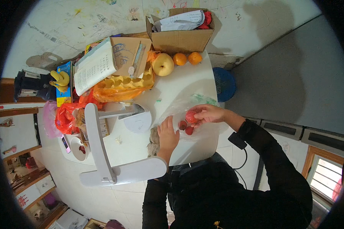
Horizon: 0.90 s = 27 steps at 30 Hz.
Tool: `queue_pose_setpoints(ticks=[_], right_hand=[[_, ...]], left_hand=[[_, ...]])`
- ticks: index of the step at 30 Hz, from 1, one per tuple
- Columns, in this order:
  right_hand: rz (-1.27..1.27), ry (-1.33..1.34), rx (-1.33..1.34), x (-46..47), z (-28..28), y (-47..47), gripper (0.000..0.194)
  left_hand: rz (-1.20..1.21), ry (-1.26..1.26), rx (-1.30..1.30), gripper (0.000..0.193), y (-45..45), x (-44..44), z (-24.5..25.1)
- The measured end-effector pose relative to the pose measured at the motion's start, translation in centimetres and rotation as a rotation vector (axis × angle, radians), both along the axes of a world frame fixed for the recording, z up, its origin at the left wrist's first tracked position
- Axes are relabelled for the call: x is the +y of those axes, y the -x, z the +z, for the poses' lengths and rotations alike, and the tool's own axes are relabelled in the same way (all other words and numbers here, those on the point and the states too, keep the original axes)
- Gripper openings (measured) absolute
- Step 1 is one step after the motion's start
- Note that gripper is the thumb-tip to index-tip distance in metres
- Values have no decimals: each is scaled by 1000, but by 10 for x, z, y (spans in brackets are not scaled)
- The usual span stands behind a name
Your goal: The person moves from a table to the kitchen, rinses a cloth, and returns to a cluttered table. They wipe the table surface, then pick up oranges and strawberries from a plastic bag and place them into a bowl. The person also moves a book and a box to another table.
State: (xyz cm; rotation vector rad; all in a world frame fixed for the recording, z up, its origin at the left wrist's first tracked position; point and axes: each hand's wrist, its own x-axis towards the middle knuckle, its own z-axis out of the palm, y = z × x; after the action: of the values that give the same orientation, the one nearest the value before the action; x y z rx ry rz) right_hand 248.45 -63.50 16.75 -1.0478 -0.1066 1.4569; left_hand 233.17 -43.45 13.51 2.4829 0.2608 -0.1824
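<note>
My right hand (pixel 207 113) holds a round red fruit (pixel 191 116) over a thin clear plastic bag (pixel 199 133) lying on the white table (pixel 137 148). Just below that fruit, two smaller red and brown-red fruits (pixel 189 130) rest on the bag. My left hand (pixel 168 134) lies palm down with fingers spread at the bag's left edge; no object shows in its grasp. Beside its wrist sit greyish-brown lumpy items (pixel 153 141), partly hidden by the hand; what they are I cannot tell.
A white folding desk lamp (pixel 99 143) reaches across the left side, near a white bowl (pixel 79 148). Toward the wall are an egg tray (pixel 126 83) in orange plastic, an open book (pixel 96 67), a large yellow pear (pixel 163 64), oranges (pixel 180 59) and a cardboard box (pixel 180 40). A blue basket (pixel 225 84) stands beyond the right edge.
</note>
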Motion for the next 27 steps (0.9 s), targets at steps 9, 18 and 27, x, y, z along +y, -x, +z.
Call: queue_pose_setpoints(ticks=[9,18,27], right_hand=[[-201,-205,357,9,29,-39,41],[-250,-209,176,24,24,-63,40],[-255,48,-149,60,-23,-113,40]], left_hand=[[27,45,56,72,1,4,-10],[17,78,50,67,8,5,-18],[37,54,40,66,14,1,-17]])
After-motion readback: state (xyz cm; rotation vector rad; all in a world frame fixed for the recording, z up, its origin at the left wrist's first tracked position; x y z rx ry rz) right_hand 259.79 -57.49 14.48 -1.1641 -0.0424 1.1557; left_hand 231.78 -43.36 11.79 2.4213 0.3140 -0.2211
